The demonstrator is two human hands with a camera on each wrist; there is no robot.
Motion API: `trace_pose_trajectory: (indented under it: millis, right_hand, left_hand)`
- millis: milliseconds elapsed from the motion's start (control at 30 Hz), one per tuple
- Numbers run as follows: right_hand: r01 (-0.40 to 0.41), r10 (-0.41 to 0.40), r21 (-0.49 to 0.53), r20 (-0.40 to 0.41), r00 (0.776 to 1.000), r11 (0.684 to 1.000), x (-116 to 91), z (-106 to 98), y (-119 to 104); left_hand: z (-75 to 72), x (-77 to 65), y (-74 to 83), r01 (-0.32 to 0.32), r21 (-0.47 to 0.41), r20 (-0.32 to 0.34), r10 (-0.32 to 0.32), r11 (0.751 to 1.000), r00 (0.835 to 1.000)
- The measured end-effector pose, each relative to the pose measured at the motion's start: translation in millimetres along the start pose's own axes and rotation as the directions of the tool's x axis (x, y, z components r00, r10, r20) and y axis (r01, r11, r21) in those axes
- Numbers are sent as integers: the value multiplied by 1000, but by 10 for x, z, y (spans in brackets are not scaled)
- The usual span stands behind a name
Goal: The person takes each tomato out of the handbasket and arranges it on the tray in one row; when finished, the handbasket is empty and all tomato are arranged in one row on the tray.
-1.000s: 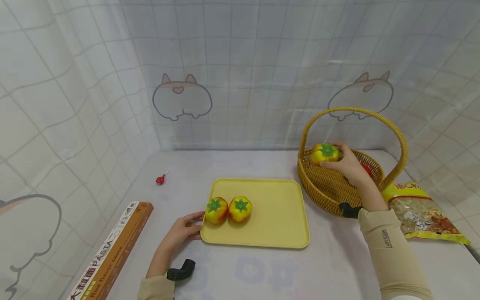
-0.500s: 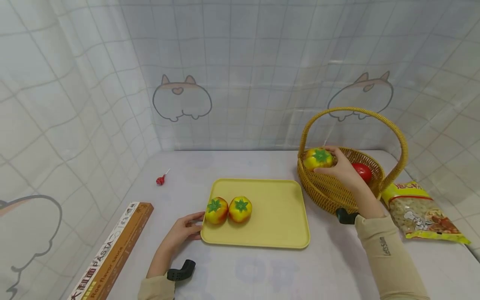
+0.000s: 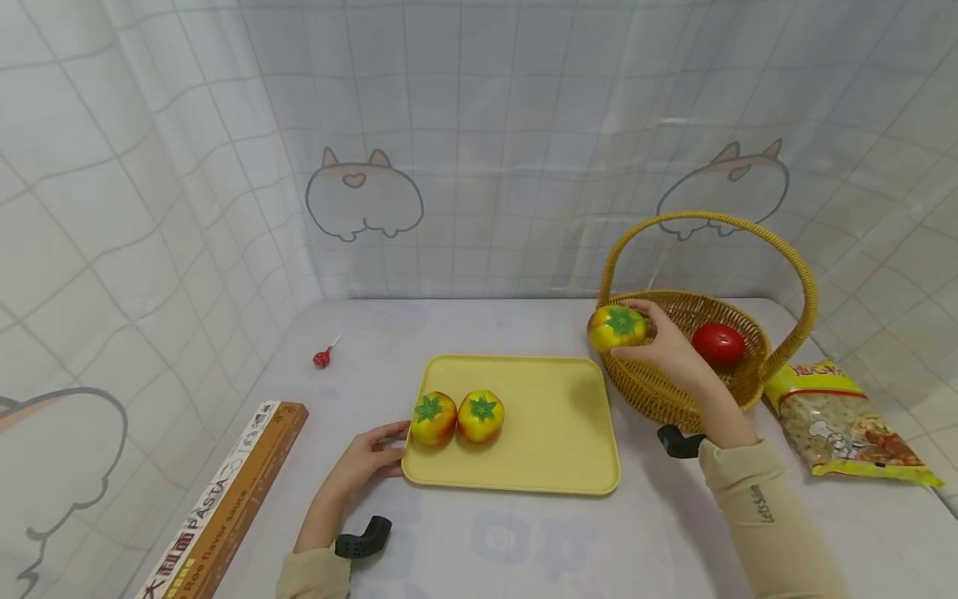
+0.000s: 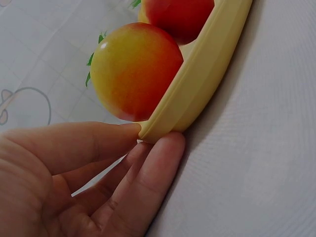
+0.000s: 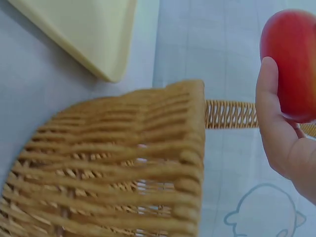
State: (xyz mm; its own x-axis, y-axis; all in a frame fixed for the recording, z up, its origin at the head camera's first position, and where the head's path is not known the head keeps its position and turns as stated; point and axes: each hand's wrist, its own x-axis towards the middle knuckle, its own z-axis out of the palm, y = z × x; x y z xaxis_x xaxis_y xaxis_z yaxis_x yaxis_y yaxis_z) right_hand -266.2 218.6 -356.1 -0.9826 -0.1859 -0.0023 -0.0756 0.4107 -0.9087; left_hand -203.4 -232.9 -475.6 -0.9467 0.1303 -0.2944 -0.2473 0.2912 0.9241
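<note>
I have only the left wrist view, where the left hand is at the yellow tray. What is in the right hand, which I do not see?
Observer: The right hand holds a yellow-red fruit with green leaves on top.
Operator: Where does it hold this fruit?
Observer: In the head view, the fruit overlaps the left rim of the wicker basket.
Operator: What lies inside the basket?
Observer: A red fruit lies there.

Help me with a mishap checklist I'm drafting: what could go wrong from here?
The right hand pinches a smooth fruit that overlaps the rim of the basket in the head view; it might slip. The right forearm crosses the basket there and could nudge it. The left hand grips the edge of the tray; a tug might roll the nearest tray fruit.
</note>
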Motion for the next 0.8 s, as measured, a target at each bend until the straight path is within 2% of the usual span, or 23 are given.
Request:
trace_pose_trajectory:
  millis: [100,333,467,800]
  right_hand:
    - [20,-20,-6,11,1000,1000,-8,54,-6]
    - [49,-53,104,37,998,993,-2,185,3]
    - [74,-80,106,51,995,992,5,251,15]
    - [91,-120,151,193,974,984,11,462,91]
  left_hand:
    - [-1,-2,4,3,-4,2,-3,1000,1000]
    - [-11,4,-7,-11,-15,21,11,1000,1000]
    - [-23,13,-18,-18,-12,32,19,1000,999]
    - [-17,1,-6,-9,-18,30,9,1000,999]
